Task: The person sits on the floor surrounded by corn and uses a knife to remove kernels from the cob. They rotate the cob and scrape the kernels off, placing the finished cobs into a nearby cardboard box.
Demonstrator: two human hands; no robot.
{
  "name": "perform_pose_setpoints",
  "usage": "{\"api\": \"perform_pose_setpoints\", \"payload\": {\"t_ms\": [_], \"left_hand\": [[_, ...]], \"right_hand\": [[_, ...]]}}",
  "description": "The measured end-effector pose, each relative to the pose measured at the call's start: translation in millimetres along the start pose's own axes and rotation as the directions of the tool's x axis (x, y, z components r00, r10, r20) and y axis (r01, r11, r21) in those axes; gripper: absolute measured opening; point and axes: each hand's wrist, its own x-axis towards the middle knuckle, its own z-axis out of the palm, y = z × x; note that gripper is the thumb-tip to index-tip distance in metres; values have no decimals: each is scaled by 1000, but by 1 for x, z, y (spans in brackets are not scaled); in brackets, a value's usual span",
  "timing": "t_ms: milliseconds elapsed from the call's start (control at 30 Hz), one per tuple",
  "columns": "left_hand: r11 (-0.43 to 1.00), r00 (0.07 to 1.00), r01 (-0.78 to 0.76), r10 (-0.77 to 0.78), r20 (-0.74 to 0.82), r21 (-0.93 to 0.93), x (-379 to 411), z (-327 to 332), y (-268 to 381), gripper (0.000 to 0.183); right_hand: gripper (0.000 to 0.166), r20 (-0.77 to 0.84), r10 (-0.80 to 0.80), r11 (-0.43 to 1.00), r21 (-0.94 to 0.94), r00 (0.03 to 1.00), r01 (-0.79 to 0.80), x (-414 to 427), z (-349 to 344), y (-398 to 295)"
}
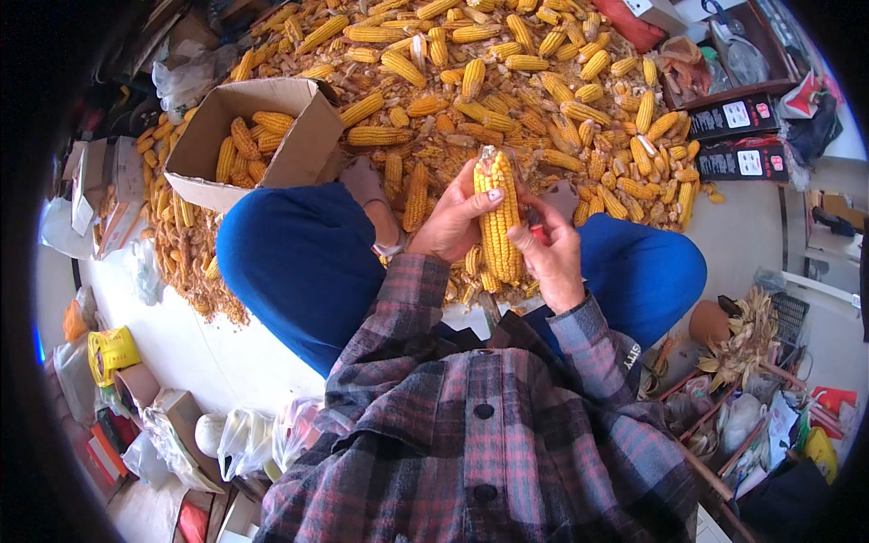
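Note:
My left hand [448, 216] holds an ear of dried yellow corn [499, 217] upright between my knees, thumb laid across its upper part. The top end of the ear is whitish and ragged. On the other side, my right hand [555, 256] is against the ear's lower right, its thumb beside the kernels. A small red object [538, 233] shows within the right hand's curled fingers; most of it is hidden, so its kind is unclear. Below and beyond both hands spreads a heap of corn ears [502, 122] mixed with loose bits.
A cardboard box [299, 146] holding several corn ears stands at the left, by my knee. Dark printed boxes [740, 161] and a tray of bags [719, 98] are at the right. Plastic bags [248, 441] lie at lower left. Dry husks [743, 336] lie at lower right.

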Motion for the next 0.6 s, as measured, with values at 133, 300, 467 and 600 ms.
{"api": "perform_pose_setpoints", "payload": {"t_ms": [133,300,467,600], "left_hand": [[999,998,-22,24,59,-37,1,0,-1,47],[998,990,-65,67,-127,20,2,4,-10,57],[960,972,-90,143,-184,267,-1,14,-14,58],[968,977,-93,134,-163,233,-4,11,-4,53]], "right_hand": [[64,116,-77,996,-42,990,82,-1,6,3],[65,-48,-297,907,-325,954,266,2,16,7],[51,-147,-386,747,-629,911,215,-4,29,1],[33,-134,-385,820,-504,913,272,-6,14,1]]}}
